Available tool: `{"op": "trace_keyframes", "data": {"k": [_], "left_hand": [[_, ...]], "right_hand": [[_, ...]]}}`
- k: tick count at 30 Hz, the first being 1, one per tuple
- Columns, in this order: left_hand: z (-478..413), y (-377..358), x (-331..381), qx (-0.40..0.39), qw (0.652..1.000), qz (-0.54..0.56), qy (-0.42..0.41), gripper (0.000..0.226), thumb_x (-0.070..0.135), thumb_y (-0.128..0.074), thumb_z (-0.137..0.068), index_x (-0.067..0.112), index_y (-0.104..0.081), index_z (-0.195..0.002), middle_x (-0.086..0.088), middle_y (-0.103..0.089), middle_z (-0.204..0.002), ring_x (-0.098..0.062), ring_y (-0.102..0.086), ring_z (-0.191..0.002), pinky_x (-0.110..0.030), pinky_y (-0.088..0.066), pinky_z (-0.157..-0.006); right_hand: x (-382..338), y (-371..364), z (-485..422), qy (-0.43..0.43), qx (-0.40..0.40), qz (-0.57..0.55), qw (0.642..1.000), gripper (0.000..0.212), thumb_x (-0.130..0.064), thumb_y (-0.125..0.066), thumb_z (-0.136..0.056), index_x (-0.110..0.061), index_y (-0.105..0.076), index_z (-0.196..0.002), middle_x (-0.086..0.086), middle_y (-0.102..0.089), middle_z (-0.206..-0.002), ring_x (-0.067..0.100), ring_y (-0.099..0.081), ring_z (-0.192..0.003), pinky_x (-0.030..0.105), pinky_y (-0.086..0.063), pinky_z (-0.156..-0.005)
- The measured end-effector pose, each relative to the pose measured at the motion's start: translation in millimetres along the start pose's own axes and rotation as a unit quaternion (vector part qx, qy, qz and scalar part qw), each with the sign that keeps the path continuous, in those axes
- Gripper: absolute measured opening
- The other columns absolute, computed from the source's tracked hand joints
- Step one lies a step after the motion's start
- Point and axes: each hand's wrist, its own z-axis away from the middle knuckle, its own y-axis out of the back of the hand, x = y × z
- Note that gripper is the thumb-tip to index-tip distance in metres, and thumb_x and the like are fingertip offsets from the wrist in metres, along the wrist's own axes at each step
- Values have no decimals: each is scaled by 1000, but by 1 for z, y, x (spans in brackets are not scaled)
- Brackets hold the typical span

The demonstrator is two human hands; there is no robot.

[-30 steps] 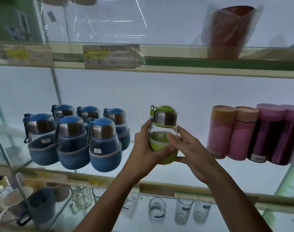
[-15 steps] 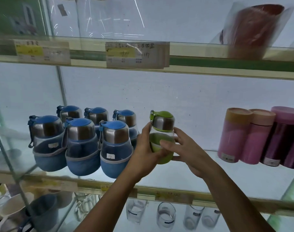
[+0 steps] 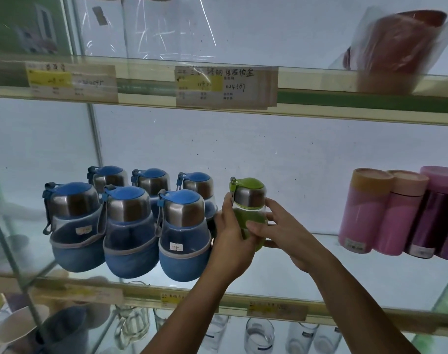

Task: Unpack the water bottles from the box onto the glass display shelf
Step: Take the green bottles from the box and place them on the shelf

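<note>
Glass shelving against a pale back wall fills our view. On the middle glass display shelf we hold the green bottle upright between both hands. Our left hand curls around its left side, and our right hand curls around the right side and front, fingers pressed on the green sleeve. The bottle sits between our palms, its green lid and steel collar showing above them. We cannot tell whether its base touches the glass. Just beside our left hand, six blue bottles stand in two rows toward the shelf's left end. Well apart, at the right end, pink and purple flasks stand together. Price labels hang on the front edge of the shelf above, and drinking glasses stand on the shelf below.
</note>
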Motion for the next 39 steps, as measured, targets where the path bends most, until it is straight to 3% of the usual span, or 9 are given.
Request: {"op": "trace_keyframes", "data": {"k": [8, 12, 16, 19, 26, 30, 39], "left_hand": [[13, 3, 4, -4, 999, -10, 34, 99, 42, -58, -98, 51, 26, -150, -4, -21, -166, -25, -35, -148, -48, -41, -115], [22, 4, 5, -10, 999, -16, 30, 94, 39, -55, -101, 47, 22, -153, -1, -28, -164, -18, -46, -139, -33, -45, -106], [26, 3, 5, -25, 999, -34, 23, 90, 48, -57, -95, 53, 12, -152, 0, -34, -160, -21, -48, -139, -47, -48, -110], [27, 5, 8, -37, 998, -34, 30, 88, 51, -57, -91, 54, 6, -152, -4, -35, -159, -23, -48, -138, -50, -49, -108], [34, 9, 10, -57, 996, -64, 39, 95, 44, -57, -98, 44, 20, -154, -4, -20, -166, -21, -39, -145, -43, -42, -115], [36, 12, 13, -63, 995, -70, 36, 98, 41, -58, -99, 41, 23, -154, -4, -13, -168, -20, -37, -147, -39, -40, -116], [46, 17, 17, -87, 993, -81, 24, 96, 39, -58, -100, 34, 19, -157, -1, -7, -170, -17, -27, -152, -37, -32, -118]], "right_hand": [[3, -5, -3, 6, 28, 37, 999, 74, -43, -78, -89, -43, -38, -151, 1, -55, -149, 23, -56, -132, 51, -51, -109], [-1, -11, -2, 7, 52, 63, 997, 76, -44, -75, -90, -40, -33, -154, 2, -53, -150, 22, -55, -132, 49, -52, -107], [-4, -15, 1, 10, 66, 81, 995, 75, -47, -73, -91, -41, -32, -154, 0, -54, -149, 18, -56, -128, 42, -53, -106], [-7, -20, 0, 1, 75, 97, 992, 75, -48, -71, -92, -37, -30, -154, 1, -55, -149, 19, -57, -126, 34, -51, -99], [-14, -30, -3, -30, 94, 125, 987, 73, -51, -72, -91, -31, -31, -147, 6, -59, -141, 21, -61, -110, 38, -57, -96], [-16, -32, 0, -25, 105, 137, 985, 73, -53, -72, -90, -31, -34, -149, 5, -59, -142, 25, -63, -119, 45, -56, -101], [-19, -35, 15, -12, 66, 116, 991, 71, -44, -72, -93, -37, -33, -152, -2, -54, -150, 17, -58, -121, 29, -48, -95]]}}
